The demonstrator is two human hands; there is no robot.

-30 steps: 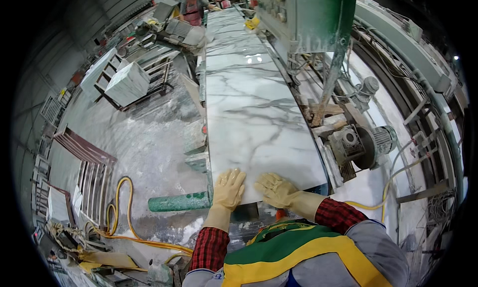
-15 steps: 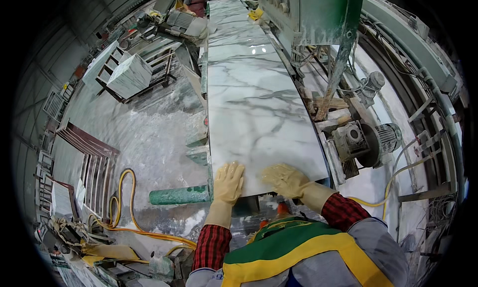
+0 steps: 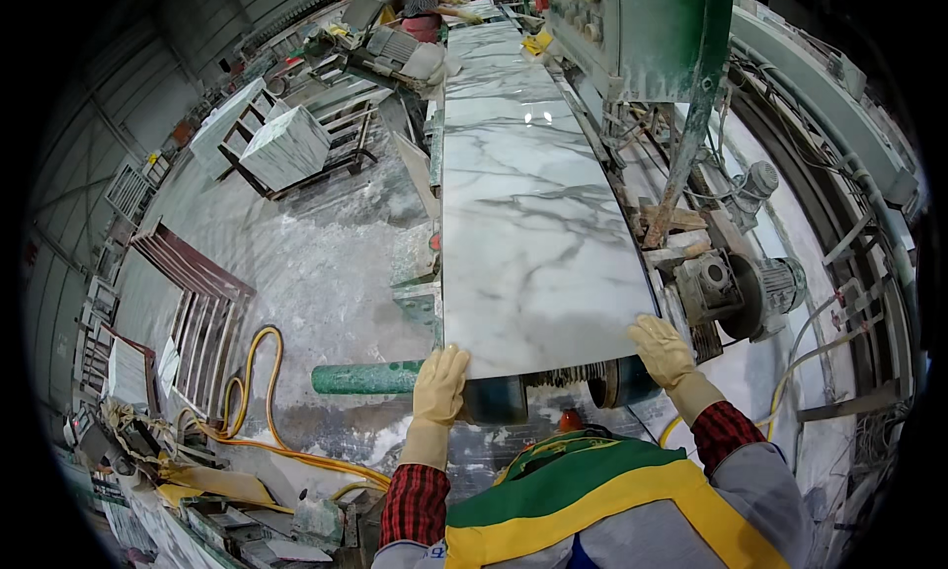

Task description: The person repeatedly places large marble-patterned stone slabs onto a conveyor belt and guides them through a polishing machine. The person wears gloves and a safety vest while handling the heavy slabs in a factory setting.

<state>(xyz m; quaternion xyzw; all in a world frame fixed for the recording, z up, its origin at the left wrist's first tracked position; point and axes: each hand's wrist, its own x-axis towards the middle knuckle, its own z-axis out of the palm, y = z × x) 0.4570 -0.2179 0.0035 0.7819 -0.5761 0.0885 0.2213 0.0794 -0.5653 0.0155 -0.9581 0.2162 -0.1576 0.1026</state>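
A long white marble slab point(image 3: 528, 214) with grey veins lies flat on a conveyor line running away from me. My left hand point(image 3: 439, 383), in a pale yellow glove, rests against the slab's near left corner. My right hand point(image 3: 662, 350), gloved the same, presses on the near right corner. Both hands lie flat with fingers extended on the slab's near edge. Under that edge a green roller point(image 3: 367, 377) and dark rollers show.
A green machine housing point(image 3: 642, 26) and an electric motor point(image 3: 755, 293) stand to the slab's right. A stack of stone tiles on a metal rack point(image 3: 286, 145) stands at left. A yellow hose point(image 3: 259, 411) lies on the wet floor. Another person point(image 3: 427, 6) works at the far end.
My hands have spread apart from the middle of the slab's near edge out to its two corners. The view has shifted, with the slab now nearer and larger.
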